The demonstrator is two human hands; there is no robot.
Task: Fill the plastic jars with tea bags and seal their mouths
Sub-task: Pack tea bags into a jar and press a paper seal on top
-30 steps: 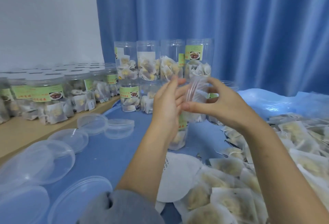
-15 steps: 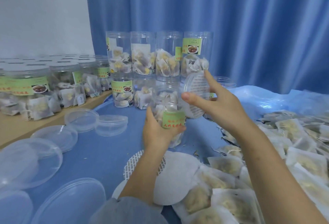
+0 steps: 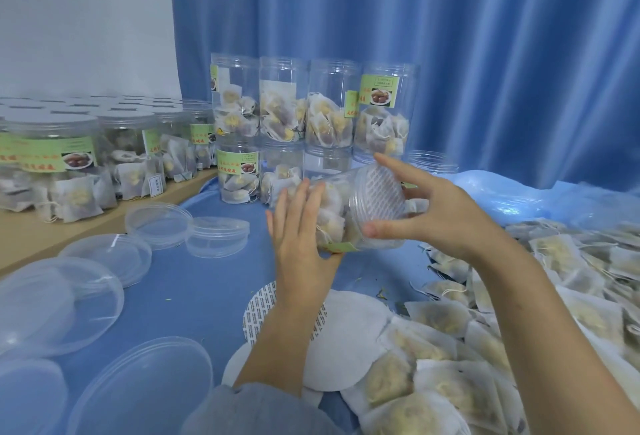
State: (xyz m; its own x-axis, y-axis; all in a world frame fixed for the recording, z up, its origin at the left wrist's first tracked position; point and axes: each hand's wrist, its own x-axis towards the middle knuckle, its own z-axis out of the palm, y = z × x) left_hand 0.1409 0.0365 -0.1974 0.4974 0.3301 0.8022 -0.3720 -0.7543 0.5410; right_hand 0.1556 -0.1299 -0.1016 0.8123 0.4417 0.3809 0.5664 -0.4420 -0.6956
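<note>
Where blue cloth point(image 3: 207, 282) covers table, curtain point(image 3: 485, 54) behind.

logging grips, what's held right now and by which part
A jar of tea bags, tipped on its side. The left hand cradles its body near the base; the right hand holds its mouth end, where the seal disc sits.

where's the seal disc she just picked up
The seal disc covers the mouth of the tilted jar, mid-frame, between the left hand and right hand.
</note>
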